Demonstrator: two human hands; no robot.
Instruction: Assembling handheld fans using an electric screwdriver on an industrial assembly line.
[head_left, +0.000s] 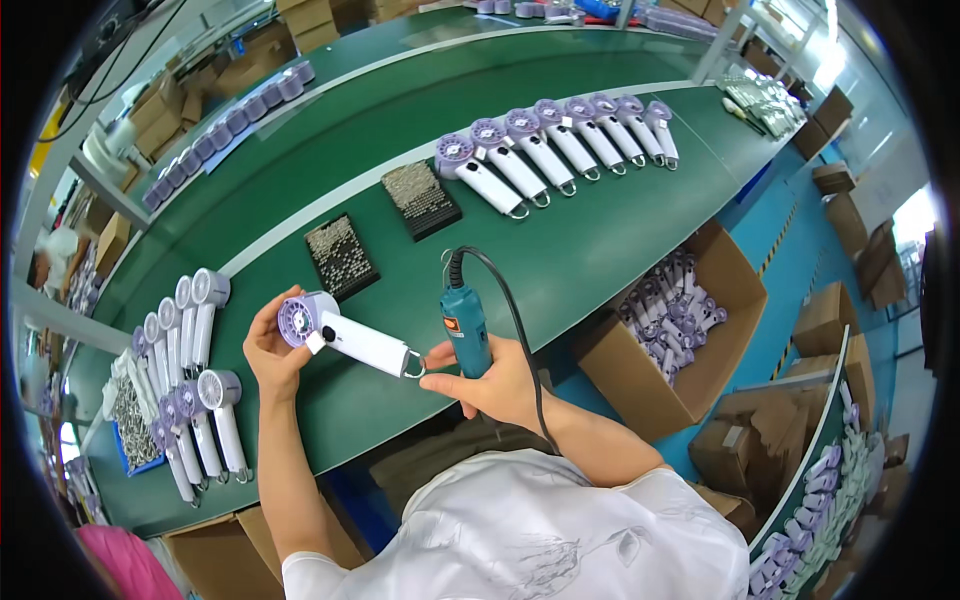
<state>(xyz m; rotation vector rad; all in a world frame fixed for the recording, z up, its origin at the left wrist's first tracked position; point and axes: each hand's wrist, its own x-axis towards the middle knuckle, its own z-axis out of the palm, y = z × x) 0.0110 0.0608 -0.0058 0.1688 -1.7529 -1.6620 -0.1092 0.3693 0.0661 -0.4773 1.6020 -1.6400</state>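
A handheld fan [368,345] with a white handle and a purple round head lies slanted in front of me above the green bench. My left hand [268,360] is closed around its head, near a small white tag. In my right hand [508,388] is a teal electric screwdriver [463,325], upright, its hanging loop and black cord at the top. The fingertips of that hand are at the metal loop on the fan handle's end; whether they pinch it I cannot tell. The screwdriver's tip is hidden behind the hand.
Two black trays of small screws [342,262] [420,200] sit beyond the fan. A row of similar fans [545,158] lies at the back right, more fans [205,320] at the left. An open carton [640,395] of purple-white parts stands right, below the green bench [590,235].
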